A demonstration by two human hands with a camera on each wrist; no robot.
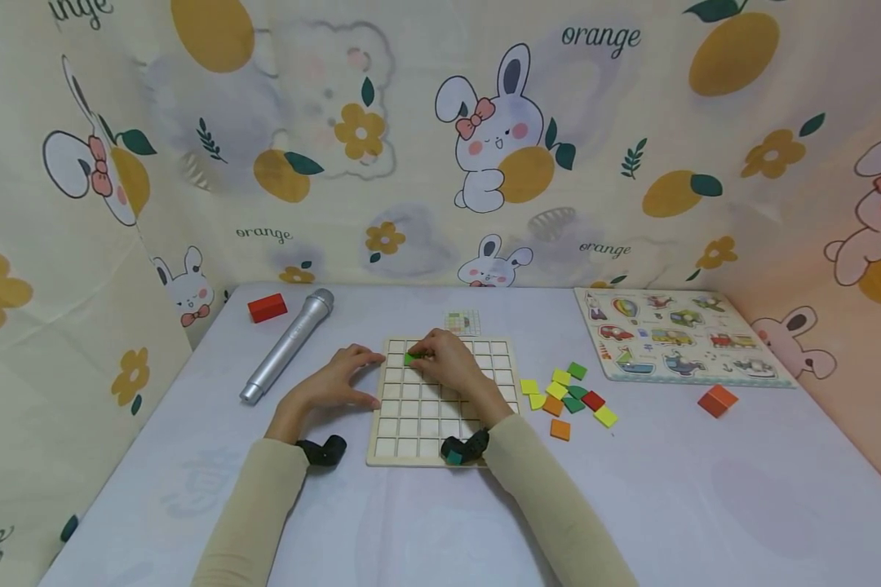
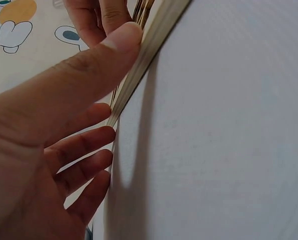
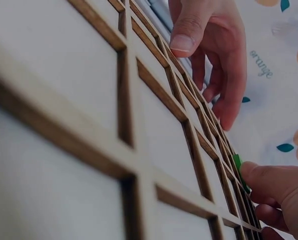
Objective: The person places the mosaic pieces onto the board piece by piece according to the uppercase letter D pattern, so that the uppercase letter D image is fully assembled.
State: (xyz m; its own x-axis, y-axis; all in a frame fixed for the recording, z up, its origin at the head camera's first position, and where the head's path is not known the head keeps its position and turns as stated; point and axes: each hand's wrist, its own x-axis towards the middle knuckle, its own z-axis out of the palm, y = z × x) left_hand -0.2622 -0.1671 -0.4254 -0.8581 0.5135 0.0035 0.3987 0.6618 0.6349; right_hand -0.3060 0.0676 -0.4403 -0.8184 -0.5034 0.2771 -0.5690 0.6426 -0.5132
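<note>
Around the board (image 1: 430,406) lie microphone (image 1: 288,346), blocks (image 1: 267,309), puzzle (image 1: 679,338)

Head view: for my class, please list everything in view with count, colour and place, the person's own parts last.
Grid board: 1, pale wood, table centre
Held tile: 1, green, at the board's far left
Loose tiles: about 11, yellow, green, orange, red, right of board
Card: 1, multicoloured, behind board
Microphone: 1, silver, left
Blocks: 2, red and orange-red, far left and right
Picture board: 1, multicoloured, far right
Table: 1, white, beneath
Backdrop: cream, patterned, behind and at sides
Wrist cameras: 2, black, at wrists
Sleeves: 2, beige, near side
Left hand: 1, bare, at board's left edge
Right hand: 1, bare, pinching the held tile
</note>
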